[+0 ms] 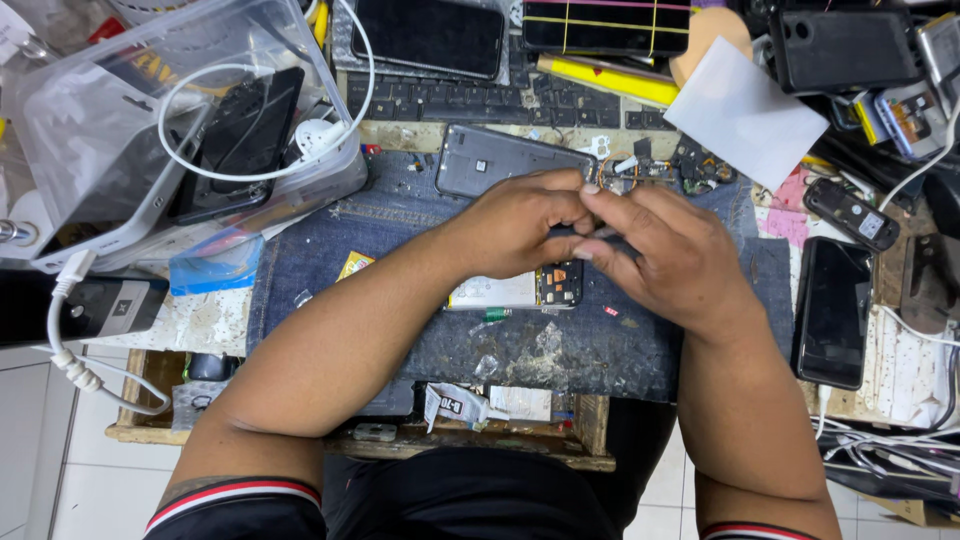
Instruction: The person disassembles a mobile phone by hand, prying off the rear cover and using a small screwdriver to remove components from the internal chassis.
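Observation:
My left hand [520, 225] and my right hand [660, 255] meet over the middle of a denim work mat [330, 250], fingertips pinched together on a small dark part [590, 235] that is mostly hidden by the fingers. Under the hands lies an opened phone [515, 290] with its white battery and circuit board showing. A grey phone back cover [490, 160] rests just beyond my left hand.
A clear plastic box [120, 120] holding a black phone and a white cable sits at the left. Dark phones lie at the right [832, 310] and along the top [430, 35]. A white paper sheet [745, 115] and a keyboard [450, 100] are behind the mat.

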